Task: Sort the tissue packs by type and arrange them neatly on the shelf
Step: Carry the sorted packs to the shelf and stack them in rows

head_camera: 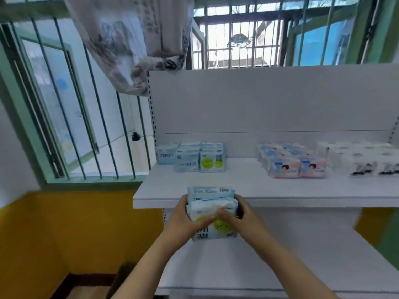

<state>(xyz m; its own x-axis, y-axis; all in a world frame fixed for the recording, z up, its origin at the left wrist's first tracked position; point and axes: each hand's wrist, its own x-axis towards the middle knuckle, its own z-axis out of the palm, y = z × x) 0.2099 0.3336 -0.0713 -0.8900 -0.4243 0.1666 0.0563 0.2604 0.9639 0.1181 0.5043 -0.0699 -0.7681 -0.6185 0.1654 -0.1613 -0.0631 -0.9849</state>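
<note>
Held stock: two hands, nearest the camera, carry a small stack of blue-and-white tissue packs [212,214] in front of the shelf's front edge, not yet set down. Top pack shows a green round face print; a second pack sits behind it, barcode up. Exact count in the stack cannot be told.

Left hand [183,221]: fingers wrapped round the stack's left side, thumb laid across the top pack.
Right hand [239,216]: fingers curled round the stack's right side, thumb on the top pack, meeting the left thumb near the green print.

White shelf [216,186], upper board, contents left to right:
- Blue ZERO packs [190,156], standing in rows at the left rear; one front pack reads upside down, and a green-face pack stands at the group's right end.
- Pink baby-print packs [291,162], grouped at the middle, well apart from the blue group.
- White packs [356,158], grouped at the right, just beside the pink ones.

Progress, as judged: three types already stand separated, so the sorting appears largely done. Outstanding: placing the held stack, most likely beside the matching blue group, and perhaps righting the inverted pack.
</note>
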